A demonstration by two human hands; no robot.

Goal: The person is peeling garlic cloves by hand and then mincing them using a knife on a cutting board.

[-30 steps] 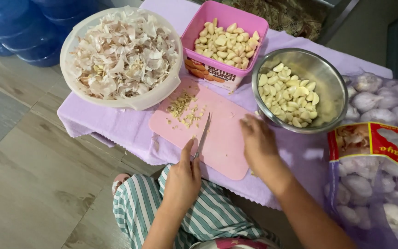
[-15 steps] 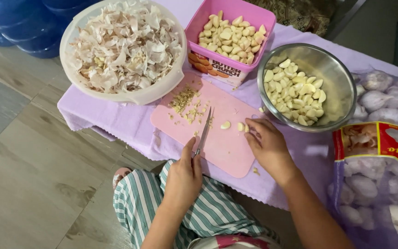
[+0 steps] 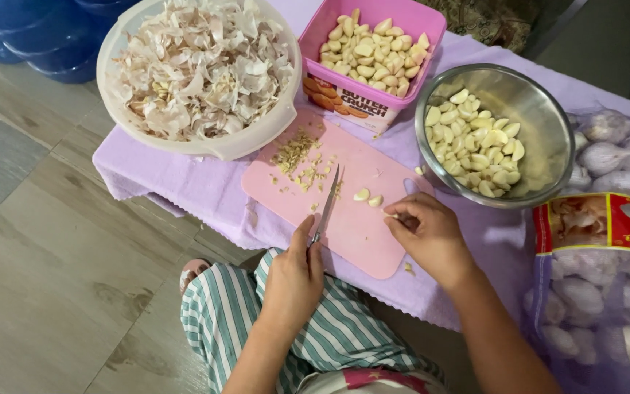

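My left hand (image 3: 294,273) is wrapped round the knife (image 3: 327,205), handle hidden. Right hand (image 3: 426,233) pinches a garlic clove (image 3: 391,215), mostly covered, on the pink cutting board (image 3: 344,219) mid-frame. Garlic bag (image 3: 607,284) is cut off at right; board's lower half is open.

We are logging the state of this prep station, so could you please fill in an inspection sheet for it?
Surface: lilac cloth over a low table, pink cutting board on it.
Job's things: knife, two peeled cloves, chopped garlic.
Clutter: white bowl of skins, pink tub of cloves, steel bowl, net bag of garlic bulbs.
Hands: left hand grips the knife; right hand pinches a clove.
Cables: nothing seen.
Surroundings: wood-look floor, blue containers.
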